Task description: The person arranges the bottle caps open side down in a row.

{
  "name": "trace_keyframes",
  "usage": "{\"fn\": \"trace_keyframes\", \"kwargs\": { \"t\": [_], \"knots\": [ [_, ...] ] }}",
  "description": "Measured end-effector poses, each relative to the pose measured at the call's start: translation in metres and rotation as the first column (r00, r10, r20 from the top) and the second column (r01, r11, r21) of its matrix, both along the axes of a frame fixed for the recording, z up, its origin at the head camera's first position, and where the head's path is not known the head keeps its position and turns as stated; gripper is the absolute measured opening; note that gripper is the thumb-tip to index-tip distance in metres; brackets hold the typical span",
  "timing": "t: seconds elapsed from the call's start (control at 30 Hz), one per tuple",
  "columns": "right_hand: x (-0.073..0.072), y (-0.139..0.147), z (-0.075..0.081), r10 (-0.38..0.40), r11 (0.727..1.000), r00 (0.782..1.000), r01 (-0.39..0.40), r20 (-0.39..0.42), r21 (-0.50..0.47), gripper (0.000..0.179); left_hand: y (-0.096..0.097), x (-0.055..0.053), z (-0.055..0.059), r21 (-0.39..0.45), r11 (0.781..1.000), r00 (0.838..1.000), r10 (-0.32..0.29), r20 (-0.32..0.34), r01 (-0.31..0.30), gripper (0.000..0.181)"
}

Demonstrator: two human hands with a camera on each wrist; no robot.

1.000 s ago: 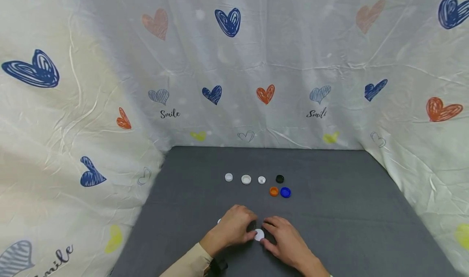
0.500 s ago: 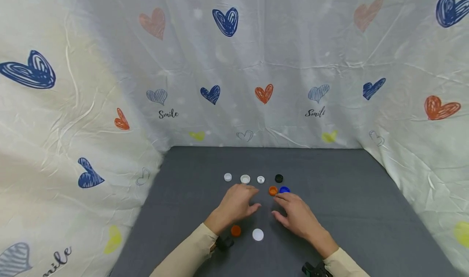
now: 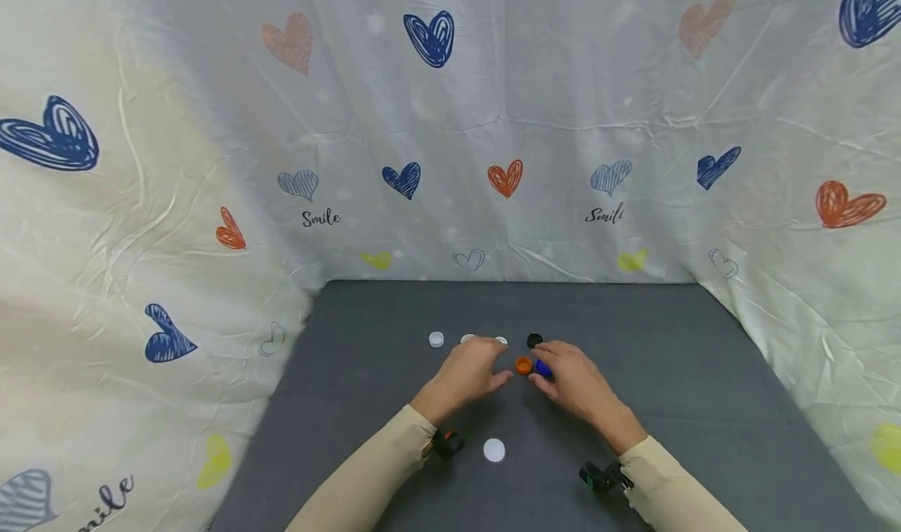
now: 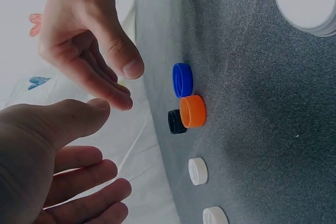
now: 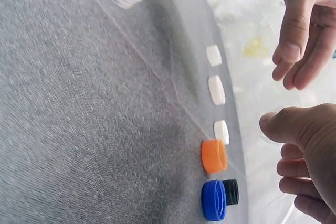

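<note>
My left hand (image 3: 468,372) hovers above the table, fingers relaxed, covering part of the white caps in the head view. Just right of it, my right hand (image 3: 573,379) hangs over the blue cap (image 4: 182,80), thumb and fingers apart. Nothing is held by either hand. Between them lies an orange cap (image 3: 523,365), hollow side up, beside the blue one. A black cap (image 3: 534,340) sits behind these two. Farther left are a white cap (image 3: 436,339) and two more, which show in the right wrist view as a middle white cap (image 5: 217,89) and a right-hand white cap (image 5: 221,132).
Nearer the body lies a round white lid (image 3: 494,450), with clear sides in the right wrist view. A second orange piece (image 3: 449,435) peeks out by the left wrist's camera. The grey table (image 3: 669,407) is backed by a heart-patterned curtain (image 3: 549,102).
Both hands have left the round white lid and moved forward over the row of caps. The lid stays in place. The orange piece near the left wrist came into sight, then became mostly covered.
</note>
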State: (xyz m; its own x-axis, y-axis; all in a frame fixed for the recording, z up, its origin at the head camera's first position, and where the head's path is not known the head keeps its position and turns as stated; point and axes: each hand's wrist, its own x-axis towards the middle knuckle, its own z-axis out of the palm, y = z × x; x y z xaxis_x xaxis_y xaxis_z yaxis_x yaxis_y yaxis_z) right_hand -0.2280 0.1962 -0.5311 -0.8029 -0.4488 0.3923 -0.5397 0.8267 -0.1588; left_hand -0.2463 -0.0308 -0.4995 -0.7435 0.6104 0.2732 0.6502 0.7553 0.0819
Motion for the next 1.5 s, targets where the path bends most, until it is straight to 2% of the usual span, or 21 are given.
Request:
{"fn": "trace_keyframes", "kwargs": {
  "t": [0.27,0.53,0.7,0.83,1.0,1.3,1.5],
  "knots": [
    [-0.017,0.003,-0.005,0.018,1.000,1.000,-0.018,0.013,0.009,0.045,0.010,-0.013,-0.012,-0.019,1.000,1.000,0.008,-0.026,-0.008,0.042],
    [-0.029,0.003,-0.012,0.019,0.999,0.999,-0.021,0.049,0.029,0.039,0.020,-0.022,-0.024,-0.071,0.997,0.997,0.040,0.066,-0.036,0.038],
    [-0.035,0.004,-0.019,0.026,0.999,0.998,-0.029,0.059,0.038,0.036,0.026,-0.027,-0.029,-0.085,0.995,0.992,0.056,0.114,-0.046,0.026],
    [-0.037,0.004,-0.023,0.025,0.999,0.996,-0.027,0.083,0.032,0.033,0.031,-0.029,-0.033,-0.086,0.995,0.989,0.064,0.132,-0.052,0.019],
    [-0.039,0.003,-0.029,0.015,0.999,0.993,-0.019,0.114,0.040,0.029,0.037,-0.032,-0.038,-0.103,0.992,0.987,0.089,0.132,-0.076,0.019],
    [-0.038,-0.001,-0.035,0.007,0.999,0.992,-0.013,0.126,0.050,0.019,0.043,-0.036,-0.044,-0.149,0.984,0.983,0.116,0.141,-0.095,0.023],
    [-0.037,-0.005,-0.038,-0.018,0.999,0.993,0.012,0.114,0.053,0.015,0.045,-0.038,-0.046,-0.155,0.984,0.984,0.110,0.142,-0.087,0.021]
  ]
}}
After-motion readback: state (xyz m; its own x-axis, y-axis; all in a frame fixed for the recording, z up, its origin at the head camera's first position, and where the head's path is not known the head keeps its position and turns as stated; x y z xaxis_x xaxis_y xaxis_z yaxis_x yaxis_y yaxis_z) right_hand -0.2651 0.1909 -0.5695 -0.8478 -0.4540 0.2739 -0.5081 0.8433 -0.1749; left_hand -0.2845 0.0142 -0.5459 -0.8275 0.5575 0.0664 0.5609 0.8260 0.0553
